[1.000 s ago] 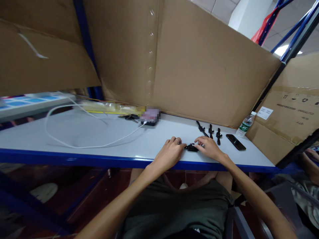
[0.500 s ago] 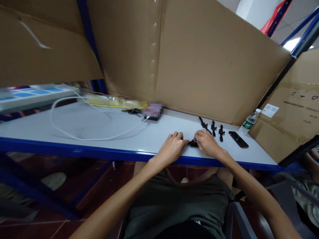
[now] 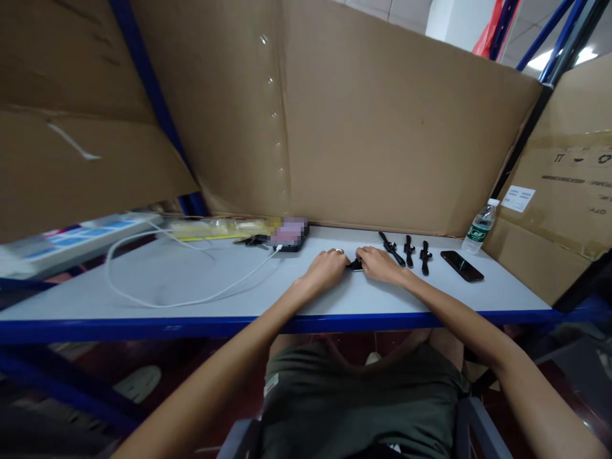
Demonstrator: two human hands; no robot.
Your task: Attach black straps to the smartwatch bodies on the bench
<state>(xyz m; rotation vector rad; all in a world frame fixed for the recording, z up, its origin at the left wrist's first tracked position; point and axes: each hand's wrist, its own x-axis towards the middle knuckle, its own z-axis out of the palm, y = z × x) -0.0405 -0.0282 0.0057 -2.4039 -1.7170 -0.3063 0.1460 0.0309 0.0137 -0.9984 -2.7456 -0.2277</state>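
A black spokeshave (image 3: 355, 265) is held between my two hands, low over the white tabletop (image 3: 268, 296). My left hand (image 3: 327, 268) is closed around its left end, with a ring on one finger. My right hand (image 3: 380, 263) grips the other end, its fingers bent over the tool's middle. Most of the tool is hidden by my fingers, leaving only a short dark centre part with a pale lower edge in sight. Just right of my right hand lie three more black spokeshaves: a longer one (image 3: 392, 248), a shorter one (image 3: 408, 251) and another (image 3: 425, 258).
A phone (image 3: 461, 265) and a water bottle (image 3: 480, 227) are at the right, beside a cardboard box (image 3: 535, 229). At the left, a white cable (image 3: 210, 298) loops from a partly blurred device (image 3: 291, 234). Cardboard (image 3: 363, 127) walls the table's back; a blue edge (image 3: 191, 326) runs along its front.
My hands and the held spokeshave have shifted slightly left and away from the table's front edge. The right hand no longer overlaps the longer lying spokeshave. The camera view has tilted.
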